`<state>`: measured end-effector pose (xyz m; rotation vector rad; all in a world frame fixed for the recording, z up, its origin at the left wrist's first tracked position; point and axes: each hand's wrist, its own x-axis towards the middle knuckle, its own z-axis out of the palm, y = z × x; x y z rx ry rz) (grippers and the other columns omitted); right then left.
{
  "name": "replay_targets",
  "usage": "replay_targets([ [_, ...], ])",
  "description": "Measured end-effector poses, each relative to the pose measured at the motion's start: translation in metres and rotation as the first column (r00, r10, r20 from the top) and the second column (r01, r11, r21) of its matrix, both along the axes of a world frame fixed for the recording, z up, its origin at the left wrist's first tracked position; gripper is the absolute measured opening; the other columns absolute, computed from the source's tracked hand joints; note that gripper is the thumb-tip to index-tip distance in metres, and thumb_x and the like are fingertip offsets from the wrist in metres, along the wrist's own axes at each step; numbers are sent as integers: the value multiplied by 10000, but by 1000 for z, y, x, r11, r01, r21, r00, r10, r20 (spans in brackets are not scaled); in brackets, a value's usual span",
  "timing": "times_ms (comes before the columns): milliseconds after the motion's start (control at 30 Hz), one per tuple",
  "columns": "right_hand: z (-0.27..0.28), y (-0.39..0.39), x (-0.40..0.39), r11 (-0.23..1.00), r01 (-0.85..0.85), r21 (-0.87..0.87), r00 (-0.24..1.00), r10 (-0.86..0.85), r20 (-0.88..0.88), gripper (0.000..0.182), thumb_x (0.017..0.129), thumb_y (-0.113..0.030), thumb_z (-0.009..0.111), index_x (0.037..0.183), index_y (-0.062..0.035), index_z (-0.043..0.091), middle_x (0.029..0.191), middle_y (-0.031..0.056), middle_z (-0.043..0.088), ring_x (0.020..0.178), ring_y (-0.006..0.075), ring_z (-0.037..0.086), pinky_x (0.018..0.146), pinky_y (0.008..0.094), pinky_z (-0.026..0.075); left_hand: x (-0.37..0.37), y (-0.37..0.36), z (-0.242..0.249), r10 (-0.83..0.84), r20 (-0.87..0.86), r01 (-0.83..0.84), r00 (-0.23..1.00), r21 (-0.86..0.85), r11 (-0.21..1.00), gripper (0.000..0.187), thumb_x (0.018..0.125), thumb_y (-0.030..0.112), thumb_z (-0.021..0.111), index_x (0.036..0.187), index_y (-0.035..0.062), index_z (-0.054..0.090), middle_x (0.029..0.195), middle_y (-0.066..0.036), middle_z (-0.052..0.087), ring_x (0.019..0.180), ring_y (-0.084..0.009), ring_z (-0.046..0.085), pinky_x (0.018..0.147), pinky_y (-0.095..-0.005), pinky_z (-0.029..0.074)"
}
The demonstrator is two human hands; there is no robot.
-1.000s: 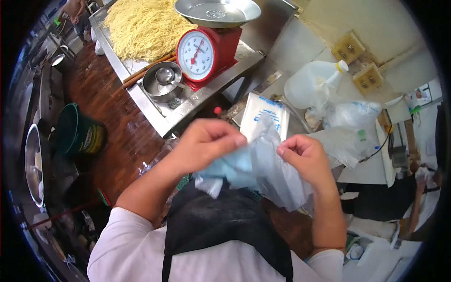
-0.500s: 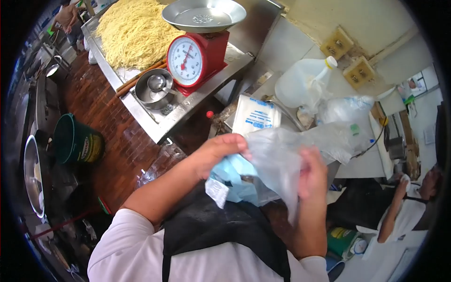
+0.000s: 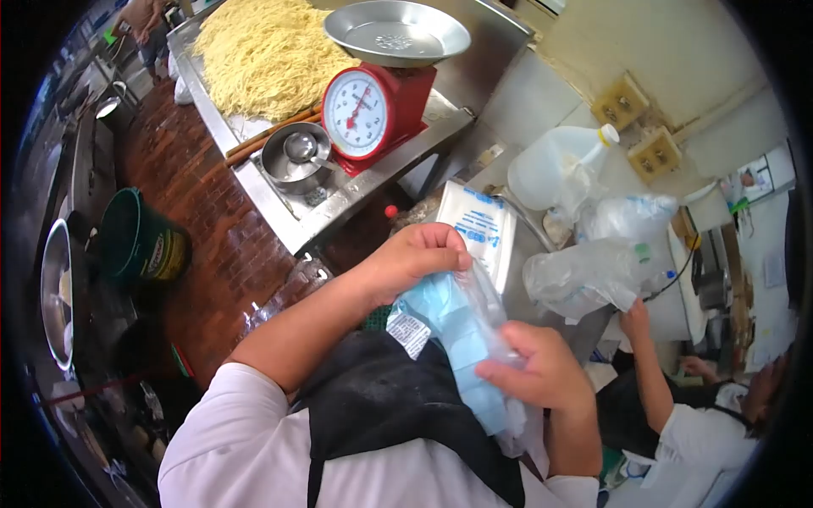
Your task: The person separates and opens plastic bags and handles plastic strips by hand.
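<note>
In front of my apron I have a clear plastic bag (image 3: 514, 423) and a creased light-blue sheet (image 3: 461, 339) with a white printed label (image 3: 409, 331). My left hand (image 3: 426, 256) is closed in a pinch at their upper end, thumb against forefinger. Lower down, my right hand (image 3: 542, 366) grips the side of the bag, its thumb lying across the blue sheet. The sheet hangs long between both hands, with clear plastic along its right side. Just beyond my hands lies a white pack with blue print (image 3: 478, 224).
A red dial scale (image 3: 381, 110) with a metal pan, noodles (image 3: 271, 59) and a steel pot (image 3: 295, 161) holding a ladle stand on the metal table (image 3: 288, 222). A plastic jug (image 3: 555, 165) and clear bags (image 3: 584, 275) lie right. A co-worker's arm (image 3: 648, 364) reaches in; a green bucket (image 3: 140, 241) stands left.
The bag, spread and blurred before, now hangs narrow along the blue sheet, which is stretched lengthwise. My right hand has come down and inward. The co-worker's arm now reaches to the clear bags.
</note>
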<state>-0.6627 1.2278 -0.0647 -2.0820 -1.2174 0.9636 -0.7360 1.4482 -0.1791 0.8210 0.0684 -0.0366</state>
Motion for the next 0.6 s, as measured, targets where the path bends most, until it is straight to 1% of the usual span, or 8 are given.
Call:
replay_targets([
  [67,-5,-5,3,988,108,113,974,-83,-210,242,833,-214,737,912,-7,641,766,60,618,709,99,568,620,268,442,-3,-1,-2,15,55,-11,998,-69,998,316,863,141,671,1140,23,576,1072,-105,665,952,-143,634,871,-288,497],
  [100,-5,-5,4,987,125,100,951,-90,-295,242,831,-208,739,914,-3,643,785,53,624,729,95,566,634,262,443,-7,1,8,-75,123,89,990,-109,990,575,821,159,717,1323,7,484,1246,-145,601,1107,-172,586,983,-317,439],
  [233,-7,2,-2,955,282,93,809,-185,-558,265,809,-194,761,939,10,652,866,44,647,808,90,570,693,251,448,-12,-16,6,-277,380,385,883,-247,889,747,782,186,771,1407,13,400,1318,-132,549,1183,-179,542,1033,-331,400],
  [367,-17,-10,-2,863,432,262,738,-172,-652,371,777,-201,789,1052,2,642,903,73,665,806,112,601,721,277,469,-20,-12,4,-409,198,440,891,-151,885,486,818,134,744,1248,13,553,1122,-63,650,1043,-141,608,943,-296,465],
  [400,-24,-18,2,832,469,297,738,-184,-649,406,786,-228,781,1085,-3,626,902,80,667,795,132,614,731,295,479,-20,-14,-4,-436,227,456,871,-41,889,328,848,114,717,1138,2,611,1029,-39,670,957,-122,622,879,-276,487],
  [467,-42,-38,11,757,540,367,735,-212,-644,475,802,-282,766,1152,-11,594,899,93,671,772,170,641,751,332,498,-18,-18,-5,-626,251,617,739,124,777,299,860,117,707,1118,-7,620,1014,-40,671,936,-116,620,858,-272,489],
  [533,-51,-60,25,670,641,374,474,37,-880,556,803,-353,759,1164,10,542,890,104,663,780,200,640,726,359,505,-16,-18,-7,-756,196,705,625,275,654,260,877,104,693,1078,-47,628,966,-60,676,916,-107,614,794,-261,495],
  [600,-63,-71,28,622,634,459,349,299,-888,607,816,-391,727,1201,14,488,919,137,663,811,252,655,745,424,526,-13,-15,-9,-741,212,705,637,229,672,228,877,101,692,1042,-48,643,942,-60,683,907,-108,617,792,-262,497],
])
